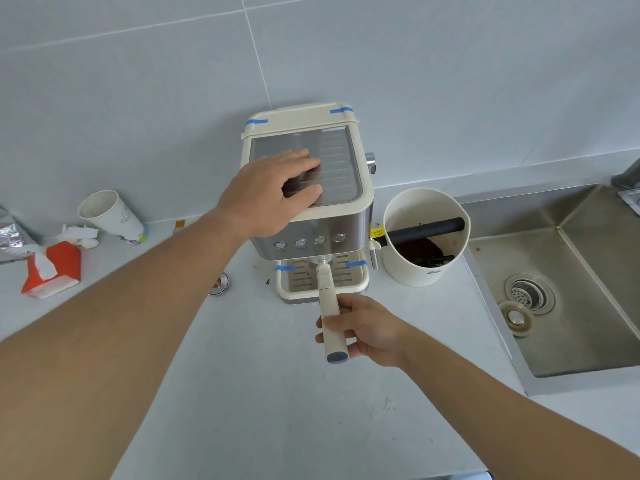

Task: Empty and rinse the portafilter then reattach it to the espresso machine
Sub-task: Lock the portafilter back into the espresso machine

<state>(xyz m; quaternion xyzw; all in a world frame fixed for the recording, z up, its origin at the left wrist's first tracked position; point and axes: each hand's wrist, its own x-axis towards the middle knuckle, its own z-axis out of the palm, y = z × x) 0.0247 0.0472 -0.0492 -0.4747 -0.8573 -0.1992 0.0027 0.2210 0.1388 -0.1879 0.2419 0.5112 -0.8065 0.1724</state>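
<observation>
A cream and steel espresso machine stands on the pale counter against the tiled wall. My left hand lies flat on its ribbed top plate, fingers spread. The portafilter sits under the group head with its cream handle pointing toward me. My right hand is closed around the lower part of that handle. The portafilter's basket is hidden under the machine's front.
A cream knock box with a black bar and spent grounds stands right of the machine. A steel sink with a drain and a loose strainer lies at right. A paper cup, a red tissue pack and a small metal disc sit at left.
</observation>
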